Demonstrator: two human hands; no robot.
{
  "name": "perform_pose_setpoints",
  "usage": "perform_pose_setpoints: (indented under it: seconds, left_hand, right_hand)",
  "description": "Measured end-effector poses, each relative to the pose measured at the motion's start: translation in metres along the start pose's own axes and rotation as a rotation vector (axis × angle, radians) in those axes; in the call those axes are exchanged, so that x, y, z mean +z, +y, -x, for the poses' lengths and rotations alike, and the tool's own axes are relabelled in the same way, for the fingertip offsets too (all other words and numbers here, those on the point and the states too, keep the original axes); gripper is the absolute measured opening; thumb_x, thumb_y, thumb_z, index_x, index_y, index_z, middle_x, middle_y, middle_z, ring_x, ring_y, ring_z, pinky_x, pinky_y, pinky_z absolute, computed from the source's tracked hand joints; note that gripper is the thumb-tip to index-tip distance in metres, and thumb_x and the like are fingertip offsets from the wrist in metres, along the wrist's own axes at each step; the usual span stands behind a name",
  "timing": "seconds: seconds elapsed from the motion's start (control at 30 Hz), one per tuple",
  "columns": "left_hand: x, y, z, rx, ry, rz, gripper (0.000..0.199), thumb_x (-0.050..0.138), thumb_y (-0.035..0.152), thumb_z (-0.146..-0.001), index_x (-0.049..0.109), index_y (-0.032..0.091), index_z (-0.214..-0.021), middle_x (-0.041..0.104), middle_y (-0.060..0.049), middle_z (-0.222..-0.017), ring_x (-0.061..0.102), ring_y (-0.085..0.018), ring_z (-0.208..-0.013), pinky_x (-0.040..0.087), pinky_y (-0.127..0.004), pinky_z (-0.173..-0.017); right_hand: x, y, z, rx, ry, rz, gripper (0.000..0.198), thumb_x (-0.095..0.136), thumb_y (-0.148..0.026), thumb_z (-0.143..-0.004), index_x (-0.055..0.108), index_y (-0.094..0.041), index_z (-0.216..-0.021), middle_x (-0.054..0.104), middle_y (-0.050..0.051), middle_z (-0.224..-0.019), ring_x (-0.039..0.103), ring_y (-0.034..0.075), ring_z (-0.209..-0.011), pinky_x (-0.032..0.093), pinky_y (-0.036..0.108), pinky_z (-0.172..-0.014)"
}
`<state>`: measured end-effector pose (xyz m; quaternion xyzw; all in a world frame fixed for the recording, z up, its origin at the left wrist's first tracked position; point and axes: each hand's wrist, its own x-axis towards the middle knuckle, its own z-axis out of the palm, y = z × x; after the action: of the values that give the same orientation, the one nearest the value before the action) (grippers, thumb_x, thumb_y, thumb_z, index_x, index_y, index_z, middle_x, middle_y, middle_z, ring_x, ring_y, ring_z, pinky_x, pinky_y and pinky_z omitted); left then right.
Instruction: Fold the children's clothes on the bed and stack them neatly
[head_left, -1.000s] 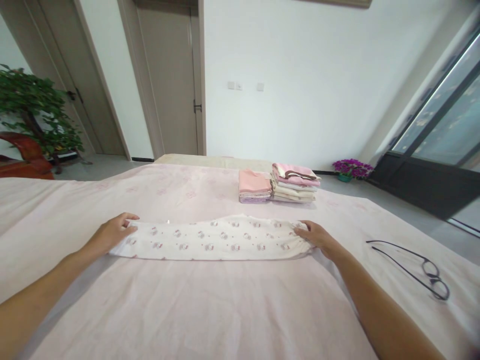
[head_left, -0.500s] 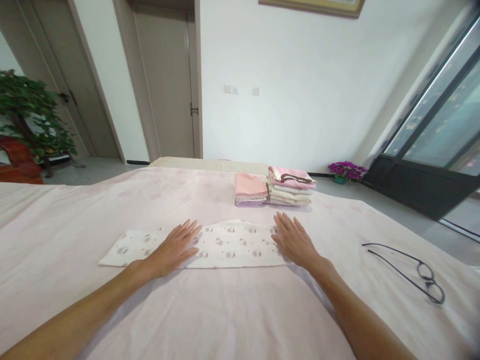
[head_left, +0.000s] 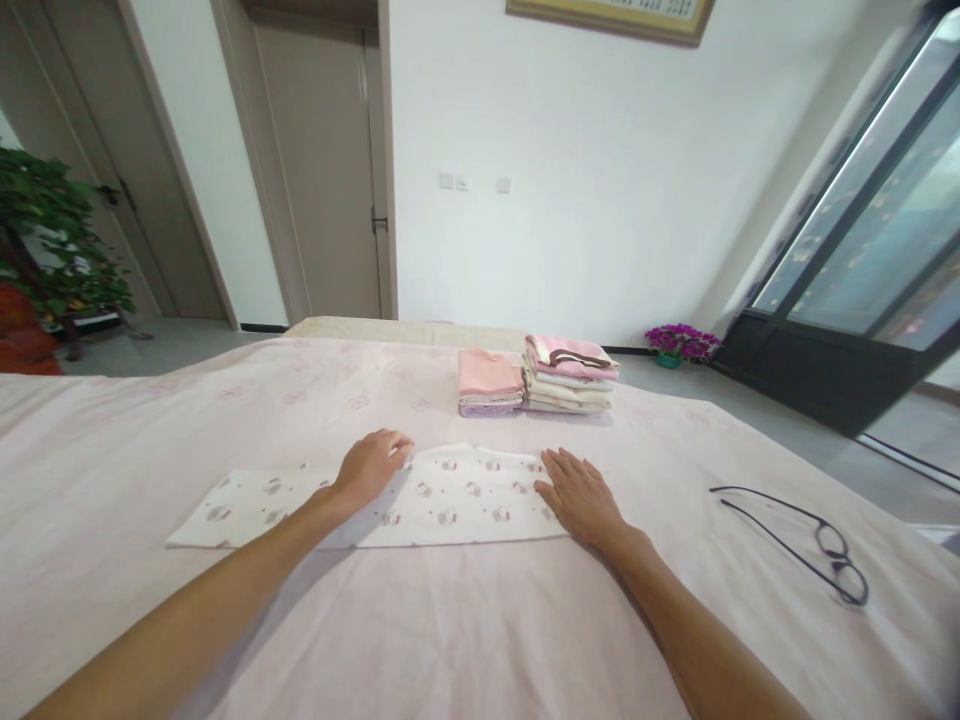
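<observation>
While the white printed cloth (head_left: 439, 508) lay flat on the pink cover (head_left: 450, 635), nearer me than the folded stacks (head_left: 570, 385), my right hand (head_left: 583, 497) rested palm-down on its right end, fingers slightly spread; my left hand (head_left: 369, 468) bent over its far edge near the middle, fingertips curled, whether pinching fabric I could not tell. Likeliest fault, in my judgement: a left-hand tug against too light a right palm could have skewed the cloth or rucked the pink cover beneath; had the fingers caught one layer only, any second could have slid out of line.
</observation>
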<state>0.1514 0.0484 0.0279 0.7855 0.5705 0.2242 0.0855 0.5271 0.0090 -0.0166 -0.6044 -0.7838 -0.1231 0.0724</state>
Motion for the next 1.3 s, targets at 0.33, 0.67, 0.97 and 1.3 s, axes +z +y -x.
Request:
perform_pose_setpoints:
  seconds: [0.33, 0.67, 0.97, 1.3]
  left_hand:
    - [0.049, 0.067, -0.053, -0.049, 0.01, -0.117, 0.021, 0.057, 0.034, -0.086, 0.073, 0.022, -0.081, 0.072, -0.008, -0.091, 0.064, -0.024, -0.092, 0.043, -0.034, -0.079]
    - [0.059, 0.061, -0.033, 0.035, 0.131, -0.165, 0.013, 0.058, 0.028, -0.088, 0.066, 0.022, -0.097, 0.068, -0.007, -0.1, 0.058, -0.024, -0.097, 0.039, -0.037, -0.083]
    - [0.06, 0.064, -0.031, 0.094, 0.158, -0.188, 0.006, 0.065, 0.029, -0.086, 0.063, 0.023, -0.087, 0.067, -0.006, -0.093, 0.056, -0.025, -0.095, 0.035, -0.038, -0.082]
    - [0.057, 0.072, -0.021, -0.045, 0.052, -0.16, 0.017, 0.065, 0.041, -0.083, 0.064, 0.024, -0.084, 0.069, -0.001, -0.086, 0.059, -0.021, -0.086, 0.035, -0.032, -0.073]
  right_hand:
    - [-0.005, 0.001, 0.0, 0.008, -0.02, -0.031, 0.058, 0.033, -0.05, -0.099, 0.044, -0.017, -0.146, 0.046, 0.012, -0.15, 0.036, 0.029, -0.14, 0.03, 0.049, -0.112]
    - [-0.007, -0.002, 0.001, 0.017, -0.011, -0.05, 0.057, 0.033, -0.049, -0.1, 0.046, -0.017, -0.145, 0.047, 0.012, -0.148, 0.036, 0.029, -0.14, 0.028, 0.048, -0.113]
    - [-0.012, -0.004, 0.001, 0.024, -0.021, -0.049, 0.056, 0.035, -0.047, -0.099, 0.046, -0.016, -0.144, 0.047, 0.011, -0.148, 0.037, 0.029, -0.139, 0.028, 0.046, -0.113]
    - [-0.014, -0.005, 0.0, 0.047, -0.045, -0.06, 0.056, 0.036, -0.047, -0.099, 0.046, -0.017, -0.145, 0.046, 0.011, -0.149, 0.035, 0.027, -0.14, 0.025, 0.044, -0.114]
